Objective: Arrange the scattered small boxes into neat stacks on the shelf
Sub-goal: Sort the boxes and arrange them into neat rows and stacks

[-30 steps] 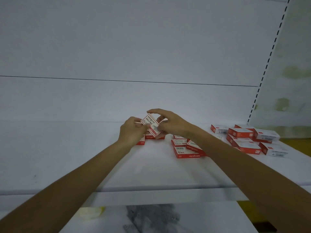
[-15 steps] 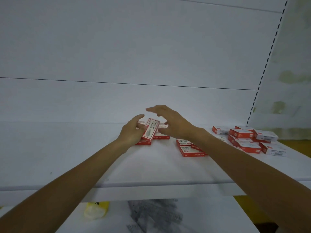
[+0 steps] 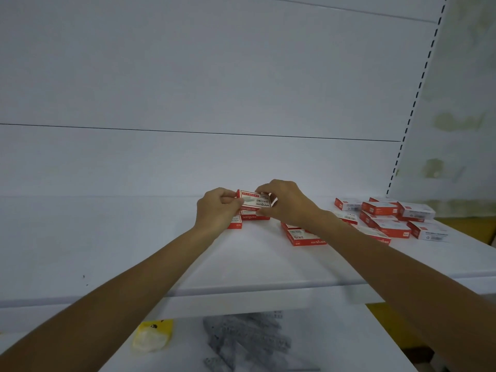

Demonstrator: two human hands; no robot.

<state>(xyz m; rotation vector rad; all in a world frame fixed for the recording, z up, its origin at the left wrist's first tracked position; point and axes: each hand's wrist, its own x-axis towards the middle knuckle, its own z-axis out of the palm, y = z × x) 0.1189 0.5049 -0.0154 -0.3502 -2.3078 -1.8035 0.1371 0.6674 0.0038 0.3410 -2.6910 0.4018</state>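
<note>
I see both hands on one small box point(image 3: 255, 201), red and white, at the back middle of the shelf point(image 3: 241, 267). The left hand point(image 3: 217, 210) has its grip clamped on the box's left end, with thumb and fingers curled round it. The right hand point(image 3: 290, 204) pinches the right end, its fingers bent over the top edge. The box is tipped so that its printed face looks toward me (the lettering reads upside down from here). It hangs just above a low stack point(image 3: 255, 216) of the same red boxes, and I cannot tell whether it touches the top one. Another red box point(image 3: 236, 225) lies flat beside that stack, partly hidden by the left hand.

To the right, the right forearm crosses over a loose group of boxes point(image 3: 306, 237) lying at odd angles on the shelf and hides part of it. Farther right, a scattered cluster point(image 3: 389, 218) of red and white boxes, some overlapping, lies near the foot of the slotted upright point(image 3: 418, 98). Below the shelf's front edge, on the lower shelf point(image 3: 335, 339), a yellow packet point(image 3: 153, 335) lies left of a grey smudged patch point(image 3: 247, 342)
</note>
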